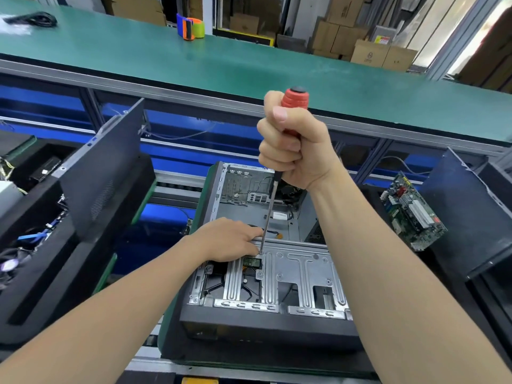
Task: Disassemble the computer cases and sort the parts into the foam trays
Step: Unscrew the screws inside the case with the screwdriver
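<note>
R grip (293, 145) clenched on screwdriver (295, 100), tip at case (304, 270); L grip (230, 239) flat beside.

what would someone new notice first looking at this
The right hand in the middle stands out, fisted round the red-handled screwdriver, whose long shaft runs down to the metal frame of the open computer case below. The left hand rests on that frame beside the tip. A green circuit board lies tilted at the far right.
</note>
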Tool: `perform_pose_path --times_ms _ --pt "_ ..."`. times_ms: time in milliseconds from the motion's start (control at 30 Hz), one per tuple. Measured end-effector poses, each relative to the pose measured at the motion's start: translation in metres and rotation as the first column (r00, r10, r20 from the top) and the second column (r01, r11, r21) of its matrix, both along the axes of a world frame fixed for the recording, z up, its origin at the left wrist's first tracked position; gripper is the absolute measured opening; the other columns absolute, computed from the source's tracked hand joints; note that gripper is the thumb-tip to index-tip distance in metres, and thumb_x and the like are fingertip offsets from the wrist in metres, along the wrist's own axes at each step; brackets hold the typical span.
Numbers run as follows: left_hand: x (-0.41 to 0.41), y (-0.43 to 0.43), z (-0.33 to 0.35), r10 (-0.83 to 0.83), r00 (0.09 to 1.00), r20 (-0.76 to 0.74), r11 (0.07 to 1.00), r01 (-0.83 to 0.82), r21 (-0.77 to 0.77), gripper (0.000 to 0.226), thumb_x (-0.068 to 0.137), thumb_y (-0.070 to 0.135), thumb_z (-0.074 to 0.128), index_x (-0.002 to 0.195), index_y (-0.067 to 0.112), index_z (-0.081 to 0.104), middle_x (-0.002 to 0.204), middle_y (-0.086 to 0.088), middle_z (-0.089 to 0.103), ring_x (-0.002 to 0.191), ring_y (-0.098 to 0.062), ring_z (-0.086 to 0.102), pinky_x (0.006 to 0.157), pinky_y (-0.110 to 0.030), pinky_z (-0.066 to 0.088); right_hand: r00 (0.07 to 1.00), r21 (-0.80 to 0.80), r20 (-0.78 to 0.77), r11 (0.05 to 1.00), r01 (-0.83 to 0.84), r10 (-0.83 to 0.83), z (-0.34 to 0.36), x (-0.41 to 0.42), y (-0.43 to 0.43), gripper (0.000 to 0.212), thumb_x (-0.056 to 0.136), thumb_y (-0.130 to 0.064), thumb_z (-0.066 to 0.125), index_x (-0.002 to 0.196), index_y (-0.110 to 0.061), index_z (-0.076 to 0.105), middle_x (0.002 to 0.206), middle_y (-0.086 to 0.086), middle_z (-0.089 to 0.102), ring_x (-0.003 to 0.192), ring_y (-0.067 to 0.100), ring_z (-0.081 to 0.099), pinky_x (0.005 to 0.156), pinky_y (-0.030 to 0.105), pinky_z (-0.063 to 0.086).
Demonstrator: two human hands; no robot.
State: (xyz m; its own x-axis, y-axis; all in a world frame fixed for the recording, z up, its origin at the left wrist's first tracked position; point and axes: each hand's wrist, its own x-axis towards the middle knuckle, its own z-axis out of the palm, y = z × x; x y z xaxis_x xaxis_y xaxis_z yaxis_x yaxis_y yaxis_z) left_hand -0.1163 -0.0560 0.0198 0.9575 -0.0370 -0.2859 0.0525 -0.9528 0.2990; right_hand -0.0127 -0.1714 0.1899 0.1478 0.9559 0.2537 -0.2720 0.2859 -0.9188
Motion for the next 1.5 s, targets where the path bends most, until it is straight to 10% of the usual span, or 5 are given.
perform_pose_path --times_ms 467,767,1000,1300,1500 --pt "-0.001 0.001 -0.003 -0.028 0.999 0.024 1.000 0.028 -0.001 0.038 0.097 0.053 0.041 0.132 0.039 0.045 0.104 0.002 0.064 0.087 -0.022 0.053 0.072 -0.037 0.037 0.133 0.092 0.169 0.150 0.984 -0.976 -0.004 -0.057 0.011 0.047 0.094 -0.034 0.078 0.064 -0.020 0.044 0.058 -0.007 0.045 0.056 0.011 0.041 0.059 0.026 0.042" --pt "0.000 -0.001 -0.001 -0.041 0.999 -0.001 0.999 0.041 0.032 0.016 0.097 0.048 0.042 0.093 0.032 0.039 0.089 0.000 0.060 0.083 -0.027 0.058 0.078 -0.043 0.047 0.832 -0.014 0.085 0.835 0.551 -0.548 0.003 -0.015 -0.011 0.043 0.098 -0.008 0.059 0.067 -0.017 0.030 0.052 0.000 0.027 0.039 0.014 0.017 0.041 0.021 0.019" --pt "-0.001 -0.002 -0.002 0.009 1.000 -0.006 1.000 -0.009 -0.008 0.011 0.092 0.052 0.042 0.086 0.044 0.038 0.085 0.004 0.059 0.079 -0.023 0.057 0.069 -0.043 0.046 0.975 -0.030 -0.017 0.975 0.222 -0.223 -0.001 0.009 -0.011 0.031 0.085 -0.013 0.057 0.059 -0.024 0.043 0.047 -0.009 0.035 0.035 0.006 0.021 0.040 0.015 0.018" --pt "-0.003 -0.003 0.002 0.004 1.000 0.025 1.000 -0.004 0.002 0.018 0.095 0.051 0.043 0.085 0.047 0.028 0.081 0.009 0.051 0.078 -0.023 0.053 0.060 -0.037 0.033 0.947 0.021 0.101 0.952 0.305 -0.306 0.003 -0.001 -0.015 0.022 0.103 -0.017 0.057 0.082 -0.019 0.049 0.058 0.000 0.043 0.043 0.016 0.036 0.049 0.029 0.041" --pt "-0.002 -0.003 0.001 -0.016 1.000 0.012 0.999 0.015 0.045 0.028 0.101 0.046 0.044 0.125 0.032 0.050 0.101 0.006 0.057 0.086 -0.025 0.051 0.062 -0.032 0.033 0.420 0.022 0.220 0.435 0.900 -0.881 -0.001 -0.036 -0.004 0.029 0.096 -0.042 0.074 0.084 -0.018 0.062 0.074 -0.002 0.060 0.064 0.014 0.055 0.063 0.032 0.053"
